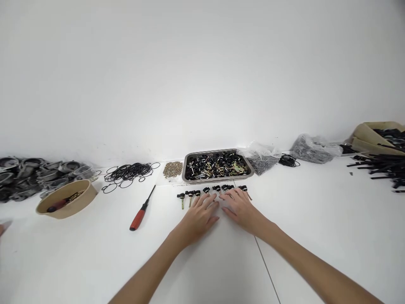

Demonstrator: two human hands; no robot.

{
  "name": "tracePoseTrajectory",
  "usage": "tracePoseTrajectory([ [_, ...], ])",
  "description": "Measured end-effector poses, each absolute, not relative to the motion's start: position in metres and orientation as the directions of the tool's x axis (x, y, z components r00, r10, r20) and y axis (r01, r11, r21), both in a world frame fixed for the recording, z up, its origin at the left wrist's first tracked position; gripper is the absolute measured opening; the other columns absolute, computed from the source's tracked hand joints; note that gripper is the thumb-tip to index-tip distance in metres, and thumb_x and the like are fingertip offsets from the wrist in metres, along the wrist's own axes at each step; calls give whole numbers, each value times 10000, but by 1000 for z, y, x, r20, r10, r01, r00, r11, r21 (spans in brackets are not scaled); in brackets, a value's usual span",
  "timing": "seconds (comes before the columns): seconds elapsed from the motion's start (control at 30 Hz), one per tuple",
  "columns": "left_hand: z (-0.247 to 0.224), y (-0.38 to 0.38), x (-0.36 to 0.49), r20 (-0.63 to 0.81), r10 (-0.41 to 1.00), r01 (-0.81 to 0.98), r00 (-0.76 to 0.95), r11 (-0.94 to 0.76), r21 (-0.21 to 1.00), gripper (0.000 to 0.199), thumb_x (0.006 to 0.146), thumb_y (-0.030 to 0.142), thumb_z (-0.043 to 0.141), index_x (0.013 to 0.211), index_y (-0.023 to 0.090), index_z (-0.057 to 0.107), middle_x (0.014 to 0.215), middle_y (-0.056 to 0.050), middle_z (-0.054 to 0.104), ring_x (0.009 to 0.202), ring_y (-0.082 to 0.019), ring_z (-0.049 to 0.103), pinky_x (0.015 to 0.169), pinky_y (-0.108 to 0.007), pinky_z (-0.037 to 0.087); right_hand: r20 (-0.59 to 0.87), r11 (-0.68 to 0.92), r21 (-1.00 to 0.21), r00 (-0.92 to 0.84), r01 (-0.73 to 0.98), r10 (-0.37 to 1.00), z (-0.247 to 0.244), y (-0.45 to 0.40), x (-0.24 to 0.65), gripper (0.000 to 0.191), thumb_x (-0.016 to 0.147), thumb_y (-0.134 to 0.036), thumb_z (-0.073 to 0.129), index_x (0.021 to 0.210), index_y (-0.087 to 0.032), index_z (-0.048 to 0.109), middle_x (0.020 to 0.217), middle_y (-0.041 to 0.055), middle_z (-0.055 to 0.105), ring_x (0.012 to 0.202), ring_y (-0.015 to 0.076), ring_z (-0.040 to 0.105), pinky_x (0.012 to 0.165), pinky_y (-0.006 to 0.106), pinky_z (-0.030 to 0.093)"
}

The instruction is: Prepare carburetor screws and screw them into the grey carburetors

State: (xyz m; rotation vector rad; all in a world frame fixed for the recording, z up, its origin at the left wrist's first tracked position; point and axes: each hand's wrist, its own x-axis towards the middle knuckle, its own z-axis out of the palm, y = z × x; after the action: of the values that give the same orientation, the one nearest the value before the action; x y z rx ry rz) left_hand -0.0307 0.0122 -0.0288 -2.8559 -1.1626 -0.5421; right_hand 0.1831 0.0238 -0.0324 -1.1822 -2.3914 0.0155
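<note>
A row of several small black-headed parts with brass-coloured stems [182, 198] lies on the white table in front of me. My left hand [198, 220] rests palm down at the row, its fingers outstretched and apart, the tips by the parts in the middle. Beside it, my right hand [243, 210] lies with spread fingers over the right-hand parts and hides some stems. Neither hand shows anything gripped. Just behind the row stands a dark metal tray [186, 180] heaped with similar black and brass-coloured parts.
Left of my hands lie a red-handled screwdriver [138, 219], black rubber rings [129, 172] and small brass pieces [172, 169]. Further left are a beige bowl [90, 195] and grey housings [28, 173]. On the right are plastic bags [314, 148] and black strips [382, 166]. Another person's fingertip [3, 228] shows far left.
</note>
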Motion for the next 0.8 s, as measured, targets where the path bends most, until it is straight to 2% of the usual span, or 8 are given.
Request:
tracePoseTrajectory([
  [0.13, -31, 15, -33, 303, 687, 688, 661, -715, 120, 305, 956, 297, 439, 1226, 201, 541, 1300, -111, 543, 1281, -295, 414, 1034, -512, 382, 420, 632, -323, -492, 704, 763, -26, 22, 183, 261, 961, -250, 448, 1205, -244, 540, 1130, 76, 591, 1061, 253, 491, 875, 435, 431],
  [0.27, -25, 16, -36, 311, 705, 701, 637, -698, 146, 205, 949, 229, 434, 1065, 203, 601, 1128, -92, 595, 1163, -266, 488, 997, -486, 400, 424, 627, -395, -473, 671, 772, -25, 22, 184, 242, 967, -245, 444, 1184, -242, 552, 1109, 70, 597, 1062, 238, 505, 909, 439, 430],
  [0.4, -20, 17, -40, 383, 695, 686, 609, -704, 186, 228, 946, 171, 411, 1085, 191, 591, 1122, -97, 595, 1133, -253, 493, 981, -468, 412, 449, 643, -442, -466, 625, 762, -28, 22, 185, 251, 965, -215, 426, 1171, -244, 567, 1096, 74, 595, 1081, 238, 513, 943, 451, 433],
  [0.5, -16, 15, -42, 417, 690, 642, 592, -716, 273, 340, 900, 41, 357, 1107, 180, 589, 1084, -97, 614, 1082, -230, 520, 935, -423, 452, 458, 650, -497, -463, 575, 759, -26, 21, 185, 327, 955, -165, 402, 1235, -263, 540, 1121, 75, 589, 1107, 228, 519, 956, 445, 450],
  [0.6, -6, 8, -40, 379, 717, 605, 585, -697, 386, 435, 812, -44, 322, 1046, 180, 613, 984, -80, 641, 968, -204, 574, 835, -366, 502, 437, 683, -539, -530, 493, 727, -21, 17, 185, 503, 897, -139, 476, 1371, -294, 414, 1238, 74, 544, 1179, 222, 492, 988, 443, 451],
  [0.73, 7, -6, -30, 351, 691, 519, 632, -714, 471, 488, 782, -17, 368, 1183, 187, 556, 1174, -88, 617, 1110, -212, 566, 923, -365, 493, 471, 782, -517, -646, 349, 600, -17, 9, 178, 714, 793, -121, 589, 1433, -276, 315, 1349, 77, 473, 1271, 227, 410, 1084, 453, 369],
  [0.8, 7, -13, -23, 363, 639, 453, 678, -752, 479, 484, 753, 0, 398, 1178, 171, 555, 1151, -92, 633, 1103, -225, 572, 924, -364, 495, 475, 793, -529, -670, 300, 571, -17, 4, 173, 718, 766, -101, 603, 1415, -246, 333, 1322, 80, 499, 1255, 222, 422, 1087, 429, 368],
])
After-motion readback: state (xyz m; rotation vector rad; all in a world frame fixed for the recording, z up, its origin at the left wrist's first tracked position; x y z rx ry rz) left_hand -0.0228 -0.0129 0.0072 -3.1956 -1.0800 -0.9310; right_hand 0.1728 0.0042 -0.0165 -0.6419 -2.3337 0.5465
